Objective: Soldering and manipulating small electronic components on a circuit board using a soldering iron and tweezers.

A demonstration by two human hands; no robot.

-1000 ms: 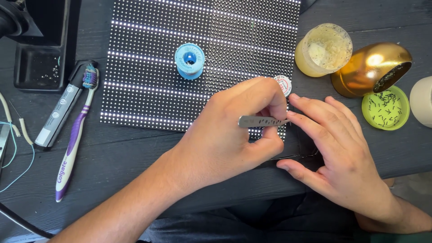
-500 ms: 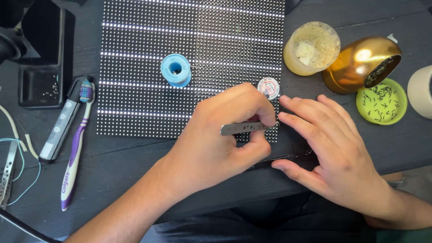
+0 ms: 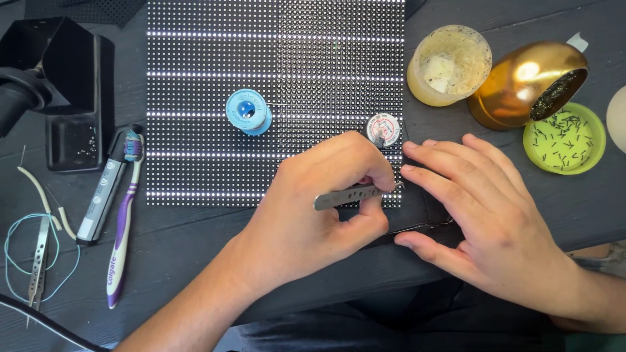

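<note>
Fingers (image 3: 365, 195) of left hand (image 3: 313, 215) around metal tweezers (image 3: 349, 195) at LED panel (image 3: 274, 78) edge

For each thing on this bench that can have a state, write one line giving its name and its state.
LED panel: lit in bright rows.
Tweezers: gripped in left hand, tips at the panel's right edge.
Right hand: flat, pressing the panel's corner.
Gold bowl: tipped on its side.
Green lid: holding small dark bits.
Blue spool: resting on panel.
</note>
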